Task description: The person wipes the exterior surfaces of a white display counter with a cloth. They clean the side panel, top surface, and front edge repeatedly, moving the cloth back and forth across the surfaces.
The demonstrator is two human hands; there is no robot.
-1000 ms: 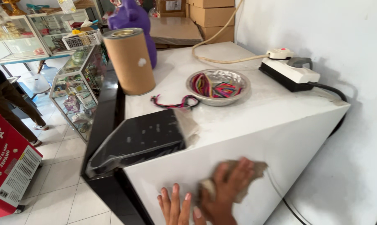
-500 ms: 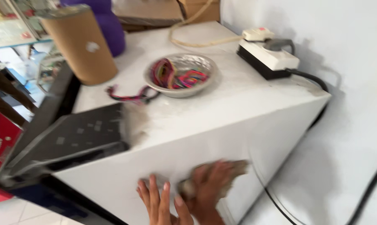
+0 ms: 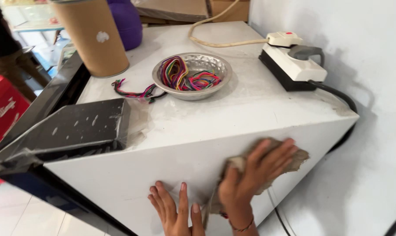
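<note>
Wiping is the step in hand, judging from the head view: the right hand presses a brownish rag flat against the white side wall of the cabinet, just below its top edge. Its fingers are spread over the cloth and the thumb curls round the near fold, so the rag is pinned under the palm more than pinched. One ragged corner sticks out past the fingertips toward the right-hand corner of the wall. The left hand lies bare and open on the same wall, lower and to the left, fingers splayed upward, holding nothing; it seems to brace. Carrying the stroke on would call for steady pressure and keeping the rag bunched under the palm. On top, well apart from both hands, sit a metal bowl of coloured threads, a cardboard tube, a black panel and a white power strip.
</note>
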